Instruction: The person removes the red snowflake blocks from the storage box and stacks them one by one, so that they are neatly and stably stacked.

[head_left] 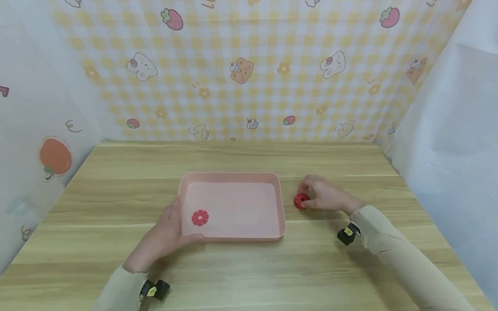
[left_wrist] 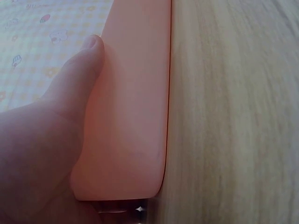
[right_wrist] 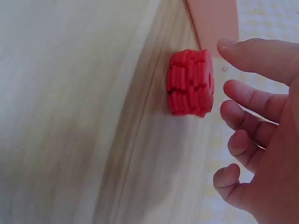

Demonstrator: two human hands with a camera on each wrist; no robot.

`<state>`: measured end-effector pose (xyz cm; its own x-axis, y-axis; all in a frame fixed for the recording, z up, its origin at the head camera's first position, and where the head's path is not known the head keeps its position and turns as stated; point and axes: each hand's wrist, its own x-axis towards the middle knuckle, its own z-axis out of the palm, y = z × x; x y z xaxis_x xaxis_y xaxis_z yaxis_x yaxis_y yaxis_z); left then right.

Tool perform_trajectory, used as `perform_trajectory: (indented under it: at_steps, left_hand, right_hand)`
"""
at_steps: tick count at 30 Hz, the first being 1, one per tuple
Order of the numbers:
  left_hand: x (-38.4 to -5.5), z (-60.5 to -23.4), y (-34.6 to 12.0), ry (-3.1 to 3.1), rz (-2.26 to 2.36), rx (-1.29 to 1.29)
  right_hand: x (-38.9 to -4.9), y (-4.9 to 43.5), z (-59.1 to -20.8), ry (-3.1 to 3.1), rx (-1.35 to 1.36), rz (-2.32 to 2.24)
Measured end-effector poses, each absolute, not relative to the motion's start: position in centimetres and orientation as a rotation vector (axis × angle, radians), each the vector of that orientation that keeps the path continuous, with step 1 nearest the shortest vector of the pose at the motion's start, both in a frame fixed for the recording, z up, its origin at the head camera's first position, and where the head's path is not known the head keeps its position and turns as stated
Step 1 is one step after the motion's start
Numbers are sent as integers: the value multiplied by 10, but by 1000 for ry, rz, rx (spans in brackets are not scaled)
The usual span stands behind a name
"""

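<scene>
My left hand (head_left: 162, 233) grips the front left corner of a shallow pink tray (head_left: 278, 194). In the left wrist view the thumb (left_wrist: 77, 77) lies along the tray's wall (left_wrist: 133, 107); the other fingers are mostly hidden. Inside the tray, at its front left, one red notched disc (head_left: 200, 217) lies flat. Just right of the tray, a short stack of red notched discs (right_wrist: 189, 83) stands on the table. Over this stack my right hand (head_left: 324, 194) hovers with loosely bent fingers. The right wrist view shows a gap between its fingertips (right_wrist: 232, 113) and the stack.
A wood-grain table (head_left: 235, 285) spreads under everything. Behind it hangs a yellow checked cloth (head_left: 268, 100) with cartoon prints. White sheets close off the left side (head_left: 21, 117) and the right side (head_left: 462, 137). Each wrist wears a small black camera (head_left: 347, 234).
</scene>
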<state>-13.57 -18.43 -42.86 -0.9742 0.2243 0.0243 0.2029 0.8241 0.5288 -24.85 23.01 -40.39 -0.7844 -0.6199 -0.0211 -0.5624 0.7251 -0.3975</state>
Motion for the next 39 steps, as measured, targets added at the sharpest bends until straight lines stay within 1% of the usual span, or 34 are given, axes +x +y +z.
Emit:
perform_trajectory:
  at_steps: [10, 25, 39]
  left_hand:
    - [-136, -427, -184, 2949, 850, 313]
    - [-137, -435, -185, 2977, 958, 403]
    - [-135, -427, -186, 2956, 902, 349]
  right_hand:
    - [-248, 210, -387, 2672, -1070, -524]
    - [-257, 180, -370, 2551, -1219, -457]
    - [-254, 146, -362, 2514, -1144, -408]
